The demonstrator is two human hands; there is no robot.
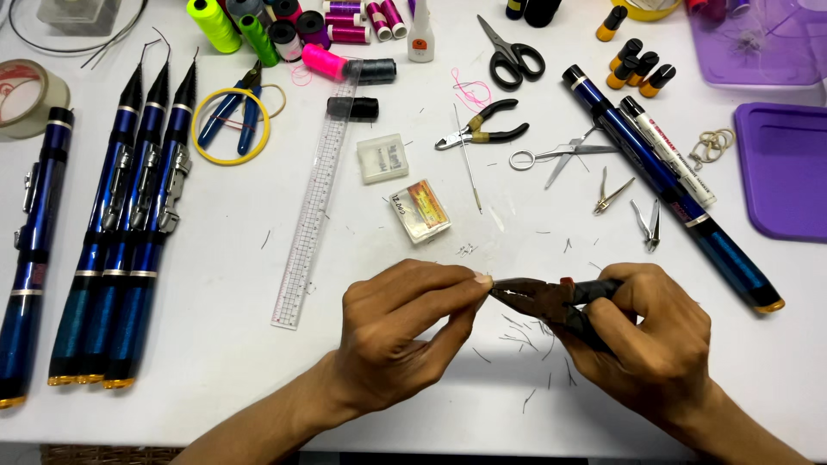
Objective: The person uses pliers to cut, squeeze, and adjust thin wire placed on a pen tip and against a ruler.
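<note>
While the right hand (642,331) grips black-handled pliers (551,301), fingers wrapped tight round the handles, the left hand (405,323) pinches thumb and forefinger shut at the plier tips, just above the white table (215,284). Whatever sits between those fingertips is too small to make out; it looks like a short piece of thin wire, judging from the wire offcuts (525,331) strewn on the table right beneath the hands. The step in hand seems to be bending or nipping a fine wire piece held at the plier nose. A next move would call for a steady pinch from the left fingers and a small, controlled squeeze or twist from the right, since the piece is tiny and easily dropped among the scraps.

Counted around the hands: four dark blue rods at left, one (34,250) apart and three (121,232) side by side, plus a fifth rod (672,185) lying at an angle on the right. One clear ruler (312,207) runs up the middle. Two small boxes lie near it, one clear (382,158), one with an orange label (419,209). One pair of black scissors (510,53) lies at the top, a second pair of pliers (478,127) below it, and silver scissors (560,155) beside those. One white marker (668,151) rests against the right rod. Thread spools (284,30) crowd the top edge; their count is unclear.
</note>
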